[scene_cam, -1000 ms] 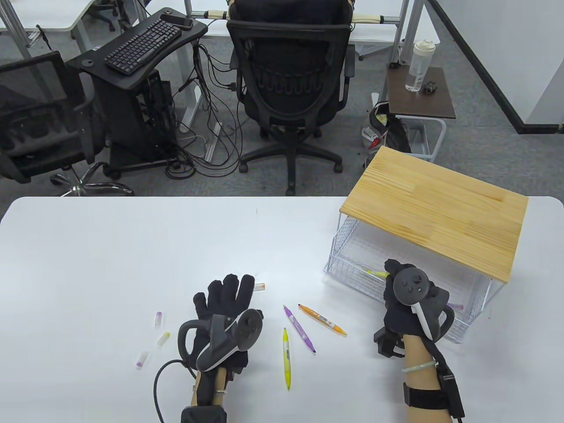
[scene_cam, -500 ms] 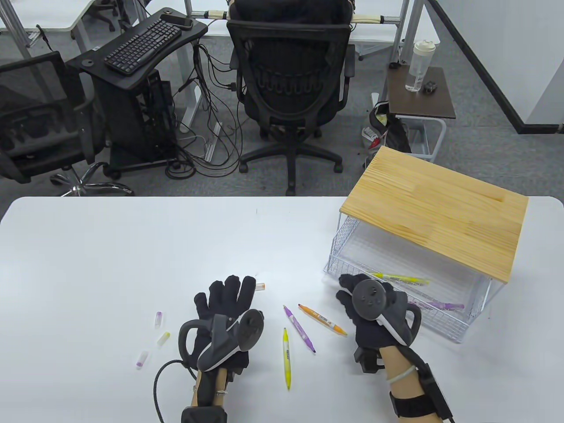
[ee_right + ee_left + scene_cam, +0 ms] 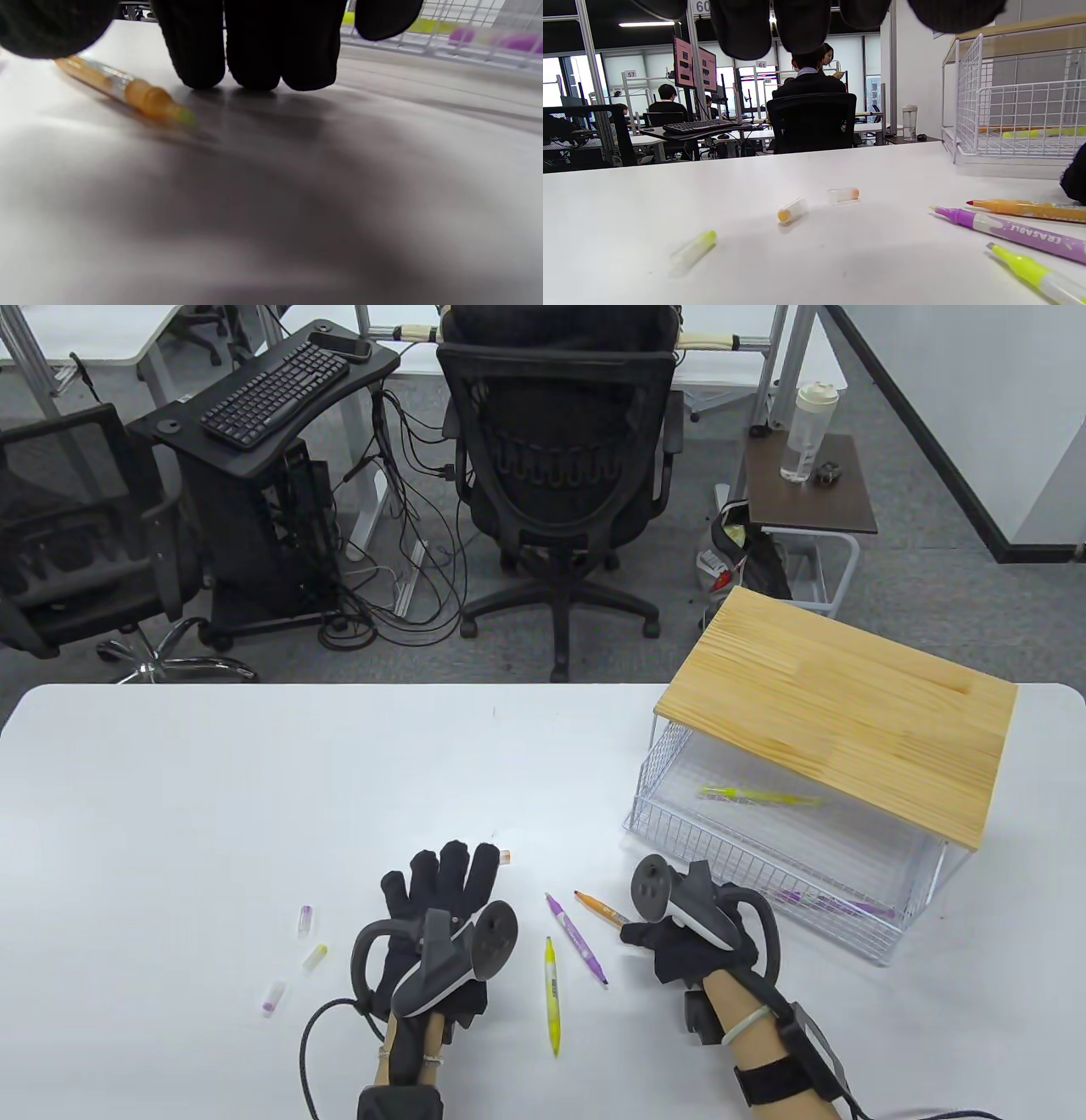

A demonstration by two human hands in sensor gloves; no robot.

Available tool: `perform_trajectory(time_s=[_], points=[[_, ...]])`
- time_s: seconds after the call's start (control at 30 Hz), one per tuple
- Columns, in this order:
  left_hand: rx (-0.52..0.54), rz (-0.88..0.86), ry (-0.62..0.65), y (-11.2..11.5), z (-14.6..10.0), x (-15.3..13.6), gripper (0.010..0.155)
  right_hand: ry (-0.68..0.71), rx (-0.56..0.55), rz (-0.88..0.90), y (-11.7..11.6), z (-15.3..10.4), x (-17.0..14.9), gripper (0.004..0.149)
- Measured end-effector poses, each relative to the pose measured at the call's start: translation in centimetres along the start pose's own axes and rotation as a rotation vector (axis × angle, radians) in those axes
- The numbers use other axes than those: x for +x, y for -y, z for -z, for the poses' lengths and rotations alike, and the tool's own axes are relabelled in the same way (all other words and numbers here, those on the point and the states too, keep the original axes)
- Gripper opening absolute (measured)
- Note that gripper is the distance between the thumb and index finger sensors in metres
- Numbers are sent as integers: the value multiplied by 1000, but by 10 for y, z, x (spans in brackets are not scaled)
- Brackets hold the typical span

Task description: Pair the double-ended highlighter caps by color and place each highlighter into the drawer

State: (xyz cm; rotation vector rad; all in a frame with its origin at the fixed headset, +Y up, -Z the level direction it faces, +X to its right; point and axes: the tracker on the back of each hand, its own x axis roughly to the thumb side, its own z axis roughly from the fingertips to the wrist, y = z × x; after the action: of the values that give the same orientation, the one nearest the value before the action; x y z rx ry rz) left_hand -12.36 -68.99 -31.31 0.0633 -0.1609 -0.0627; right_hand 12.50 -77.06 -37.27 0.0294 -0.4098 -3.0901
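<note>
Reaching for the orange highlighter on the worktop, the right hand touches down with straight fingers, holding nothing. Pinch mid-barrel; avoid the uncapped tips. Left hand rests flat.

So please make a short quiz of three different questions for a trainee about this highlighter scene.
1. True or false: two highlighters already lie in the wire drawer.
2. Which highlighter is the right hand reaching at? A) yellow B) orange C) purple
3. Fill in: the left hand rests flat on the ____.

Key:
1. True: a yellow one and a purple one.
2. B, the orange highlighter.
3. table.
</note>
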Motion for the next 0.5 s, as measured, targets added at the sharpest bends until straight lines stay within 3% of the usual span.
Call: perform_trajectory(time_s=[0.27,0.5], points=[[-51,38,4,8,4,5,72,-55,-63,-152,-8,0,15,74],[-75,56,1,11,5,6,72,-69,-48,-117,-9,2,13,62]])
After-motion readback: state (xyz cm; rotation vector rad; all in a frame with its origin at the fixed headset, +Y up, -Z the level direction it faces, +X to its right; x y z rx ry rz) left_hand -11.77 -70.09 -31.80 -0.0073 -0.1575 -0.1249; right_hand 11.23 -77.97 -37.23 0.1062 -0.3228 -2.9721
